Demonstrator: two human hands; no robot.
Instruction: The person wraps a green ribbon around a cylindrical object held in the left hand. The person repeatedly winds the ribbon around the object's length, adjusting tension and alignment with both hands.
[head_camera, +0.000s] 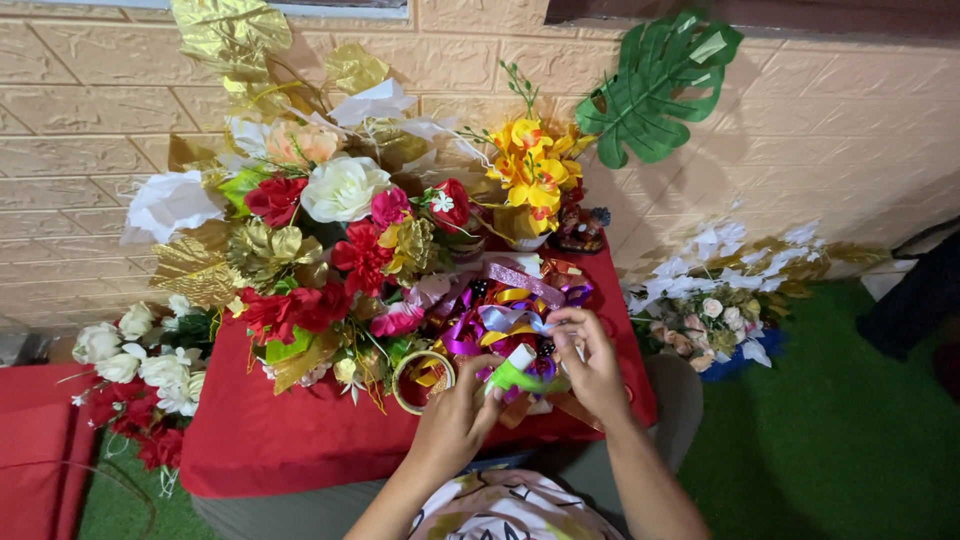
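My left hand and my right hand meet over a red-draped table, both pinching a strip of bright green ribbon with a white end. Just beyond the fingers lies a tangled heap of shiny ribbons in purple, gold, red and silver. A roll of gold ribbon sits right beside my left hand.
A big arrangement of artificial flowers in red, white and gold fills the table's left and back. Yellow flowers in a pot and a green paper leaf stand by the brick wall. White bouquets lie on green turf at right.
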